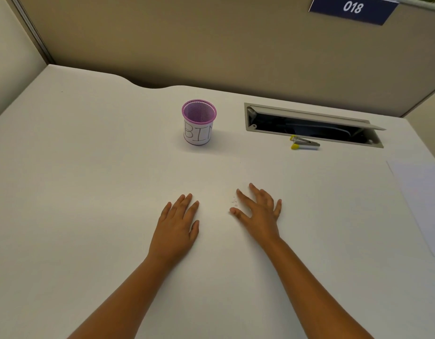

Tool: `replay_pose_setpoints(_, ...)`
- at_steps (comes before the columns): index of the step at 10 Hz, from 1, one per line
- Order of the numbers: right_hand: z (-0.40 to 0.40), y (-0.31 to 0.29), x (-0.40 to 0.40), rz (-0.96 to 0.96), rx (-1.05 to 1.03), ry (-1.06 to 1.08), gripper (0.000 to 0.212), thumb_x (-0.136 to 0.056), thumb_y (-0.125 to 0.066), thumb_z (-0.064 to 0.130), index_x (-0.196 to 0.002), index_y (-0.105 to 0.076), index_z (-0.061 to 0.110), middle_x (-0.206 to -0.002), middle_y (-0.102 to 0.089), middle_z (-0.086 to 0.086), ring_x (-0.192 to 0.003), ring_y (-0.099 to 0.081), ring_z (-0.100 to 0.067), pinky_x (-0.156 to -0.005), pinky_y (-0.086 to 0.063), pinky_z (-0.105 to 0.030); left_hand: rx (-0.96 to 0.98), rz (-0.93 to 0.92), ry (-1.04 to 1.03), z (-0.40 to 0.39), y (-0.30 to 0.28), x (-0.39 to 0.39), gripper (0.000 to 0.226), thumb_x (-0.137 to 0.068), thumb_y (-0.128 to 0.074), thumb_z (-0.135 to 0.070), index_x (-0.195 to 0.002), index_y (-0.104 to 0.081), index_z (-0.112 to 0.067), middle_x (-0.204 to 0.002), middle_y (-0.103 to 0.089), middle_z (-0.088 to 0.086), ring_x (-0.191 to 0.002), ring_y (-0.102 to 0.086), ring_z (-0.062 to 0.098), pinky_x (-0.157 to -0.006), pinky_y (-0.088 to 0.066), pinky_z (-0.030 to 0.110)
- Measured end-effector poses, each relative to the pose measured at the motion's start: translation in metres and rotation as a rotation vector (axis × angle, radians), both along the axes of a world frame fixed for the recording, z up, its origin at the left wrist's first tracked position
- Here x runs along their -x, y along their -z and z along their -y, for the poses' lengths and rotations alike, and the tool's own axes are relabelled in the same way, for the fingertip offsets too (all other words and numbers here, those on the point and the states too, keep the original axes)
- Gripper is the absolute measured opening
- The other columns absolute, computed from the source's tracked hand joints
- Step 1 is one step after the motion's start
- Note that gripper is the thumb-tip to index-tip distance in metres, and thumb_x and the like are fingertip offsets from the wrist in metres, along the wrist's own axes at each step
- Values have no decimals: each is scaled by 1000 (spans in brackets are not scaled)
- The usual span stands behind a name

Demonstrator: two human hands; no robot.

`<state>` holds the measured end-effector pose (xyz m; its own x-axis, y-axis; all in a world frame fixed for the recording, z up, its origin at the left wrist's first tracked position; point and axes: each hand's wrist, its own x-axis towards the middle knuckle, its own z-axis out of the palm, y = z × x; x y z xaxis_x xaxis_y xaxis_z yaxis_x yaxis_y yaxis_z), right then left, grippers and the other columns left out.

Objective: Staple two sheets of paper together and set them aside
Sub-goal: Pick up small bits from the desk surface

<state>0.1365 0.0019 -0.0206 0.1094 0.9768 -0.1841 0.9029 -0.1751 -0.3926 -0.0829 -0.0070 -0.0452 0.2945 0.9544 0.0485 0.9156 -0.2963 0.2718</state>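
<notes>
My left hand (pixel 178 221) lies flat on the white desk (pixel 89 192) near the middle, fingers straight and together, holding nothing. My right hand (pixel 259 209) rests flat beside it with fingers spread, also holding nothing. A small stapler (pixel 304 142) with yellow ends and a metal top lies at the back right, just in front of the cable slot. White paper (pixel 422 204) lies at the desk's right edge, partly cut off by the frame; I cannot tell how many sheets it is. A few tiny white specks (pixel 234 201) sit by my right index finger.
A purple mesh cup (pixel 199 122) with a white label reading "BIN" stands at the back centre. An open cable slot (pixel 309 126) with a raised flap is recessed at the back right. Beige partition walls enclose the desk; a blue "018" sign (pixel 353 8) hangs top right.
</notes>
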Motion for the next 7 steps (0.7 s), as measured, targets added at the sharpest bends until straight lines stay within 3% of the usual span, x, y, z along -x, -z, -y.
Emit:
replay_pose_setpoints(2,10,6,-3,-54,-79,-69,64,-70,-26,79,-128,-41,54,-155,-18,16,-145,-3,-12,-114,13,-48,-9,3,2,0,0,0,50,-89,-31,-35,-129,-52,-13,-138,-49,7,-129,-43,22,-108,-16,33)
replay_pose_setpoints(3,18,9,4,-21,-117,110,59,-80,-39,69,-134,-39,46,-156,-12,13,-144,-9,-13,-114,10,-47,-5,7,2,0,0,-1,51,-89,-30,-35,-129,-52,-13,-138,-50,7,-129,-44,23,-108,-16,33)
replay_pose_setpoints(4,34,14,24,131,-67,204,82,-76,-1,78,-145,-19,38,-159,2,8,-146,2,-18,-113,10,-52,-9,6,1,0,1,0,51,-89,-30,-36,-129,-52,-12,-138,-50,7,-129,-44,23,-108,-16,33)
replay_pose_setpoints(5,39,17,39,212,-15,187,110,-54,36,75,-148,1,31,-158,12,5,-146,11,-23,-111,12,-56,1,-4,-4,0,1,0,52,-90,-28,-37,-130,-51,-13,-139,-49,7,-130,-43,22,-108,-16,33)
replay_pose_setpoints(6,28,18,39,232,-3,109,105,-55,34,75,-147,6,31,-157,17,4,-145,16,-24,-107,23,-54,3,-4,-2,0,2,0,52,-90,-29,-37,-131,-50,-13,-139,-48,7,-130,-42,23,-108,-15,32)
replay_pose_setpoints(7,11,16,34,237,-5,0,98,-60,24,76,-147,4,34,-157,19,5,-145,17,-22,-106,24,-53,5,-8,1,0,1,0,52,-90,-29,-36,-131,-50,-13,-139,-48,7,-130,-42,23,-108,-15,33)
